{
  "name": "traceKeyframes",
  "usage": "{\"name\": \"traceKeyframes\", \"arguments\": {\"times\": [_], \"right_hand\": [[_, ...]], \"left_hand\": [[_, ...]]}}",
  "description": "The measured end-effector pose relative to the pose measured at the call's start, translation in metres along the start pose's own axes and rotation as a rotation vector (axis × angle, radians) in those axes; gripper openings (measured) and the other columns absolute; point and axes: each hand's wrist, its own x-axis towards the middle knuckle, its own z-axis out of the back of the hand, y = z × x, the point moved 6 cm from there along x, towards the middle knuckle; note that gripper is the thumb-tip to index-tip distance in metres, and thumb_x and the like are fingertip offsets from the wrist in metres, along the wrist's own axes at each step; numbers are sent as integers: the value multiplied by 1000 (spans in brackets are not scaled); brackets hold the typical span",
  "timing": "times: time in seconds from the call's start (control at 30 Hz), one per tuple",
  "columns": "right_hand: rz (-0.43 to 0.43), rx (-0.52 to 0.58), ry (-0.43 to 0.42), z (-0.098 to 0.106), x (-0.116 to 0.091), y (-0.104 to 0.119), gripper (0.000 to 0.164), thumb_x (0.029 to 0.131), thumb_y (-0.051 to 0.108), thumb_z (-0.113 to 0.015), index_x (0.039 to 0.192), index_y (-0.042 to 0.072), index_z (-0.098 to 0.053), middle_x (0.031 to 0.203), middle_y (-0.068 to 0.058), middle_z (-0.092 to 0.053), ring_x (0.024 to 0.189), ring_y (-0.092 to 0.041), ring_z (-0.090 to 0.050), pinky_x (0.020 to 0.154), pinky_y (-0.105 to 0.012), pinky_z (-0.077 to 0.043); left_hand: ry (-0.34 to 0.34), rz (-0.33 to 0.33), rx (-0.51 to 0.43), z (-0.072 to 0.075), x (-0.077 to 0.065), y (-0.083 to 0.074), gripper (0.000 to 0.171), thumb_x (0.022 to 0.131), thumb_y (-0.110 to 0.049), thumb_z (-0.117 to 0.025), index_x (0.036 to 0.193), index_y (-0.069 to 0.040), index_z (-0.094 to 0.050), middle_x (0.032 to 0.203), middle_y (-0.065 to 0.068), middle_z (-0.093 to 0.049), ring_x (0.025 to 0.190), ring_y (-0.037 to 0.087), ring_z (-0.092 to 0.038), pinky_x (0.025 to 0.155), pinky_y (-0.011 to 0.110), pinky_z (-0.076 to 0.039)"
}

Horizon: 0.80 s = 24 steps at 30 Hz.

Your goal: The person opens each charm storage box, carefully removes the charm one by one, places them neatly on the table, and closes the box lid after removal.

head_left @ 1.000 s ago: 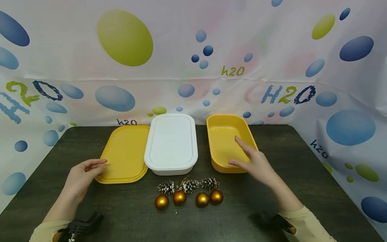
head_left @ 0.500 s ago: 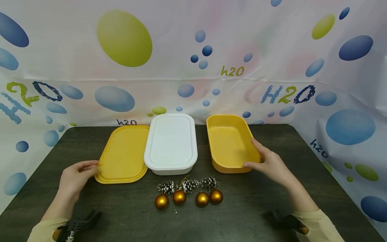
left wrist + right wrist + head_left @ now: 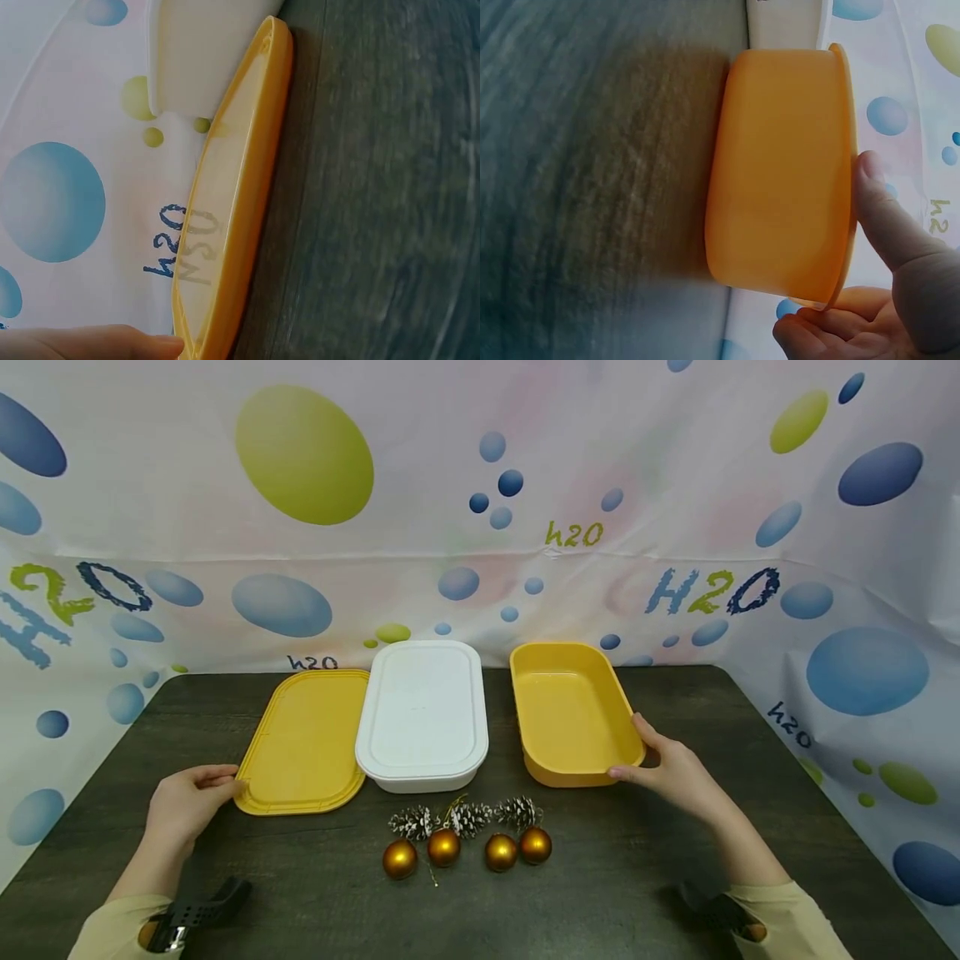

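On the left of the table, a flat yellow lid lies beside a white lidded container. My left hand pinches the lid's near left corner; in the left wrist view one fingertip meets its raised edge, while the other fingers are out of sight. At the right, an open yellow container stands with nothing inside. My right hand holds its near right corner. The right wrist view shows the thumb on the container's rim and curled fingers lower, along its side.
In front of the white container lie three frosted pine cones and several golden baubles. Behind the dark wooden table hangs a white sheet printed with coloured bubbles. Black straps circle both wrists.
My right hand has moved from over the yellow container to its near right corner. My left hand has slid slightly left and down to the lid's corner. The containers and baubles have stayed put.
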Motion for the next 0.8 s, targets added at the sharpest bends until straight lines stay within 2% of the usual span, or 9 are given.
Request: {"name": "traceKeyframes", "arguments": {"times": [0.2, 0.4, 0.53, 0.8], "right_hand": [[14, 13, -21, -3, 0, 0, 99, 83, 44, -72, 148, -6, -17, 150, -29, -20, 131, -45, -35, 98, -52, -39], [13, 25, -27, -7, 1, 1, 97, 84, 42, -72, 148, -6, -17, 150, -28, -20, 129, -44, -38, 97, -50, -41], [9, 32, -29, -9, 1, 2, 96, 84, 41, -72, 148, -5, -17, 151, -27, -19, 129, -44, -37, 97, -50, -41], [9, 29, -37, -10, 1, 3, 96, 84, 39, -72, 149, -5, -17, 151, -28, -20, 130, -43, -37, 97, -50, -40]], "left_hand": [[-8, -22, 71, 0, 4, 0, 39, 87, -15, -67, 109, 17, -61, 82, 13, -68, 67, 14, -55, 53, 24, -45], [2, 3, 97, 0, 6, -3, 32, 89, -13, -63, 103, 16, -62, 81, 15, -65, 71, 26, -54, 53, 28, -44], [3, 13, 101, 0, 6, -5, 28, 87, -10, -61, 100, 15, -63, 80, 15, -64, 71, 26, -53, 52, 29, -43], [-53, 6, 135, 2, 5, -10, 28, 85, -14, -62, 88, 13, -66, 75, 16, -61, 65, 26, -49, 49, 32, -39]]}}
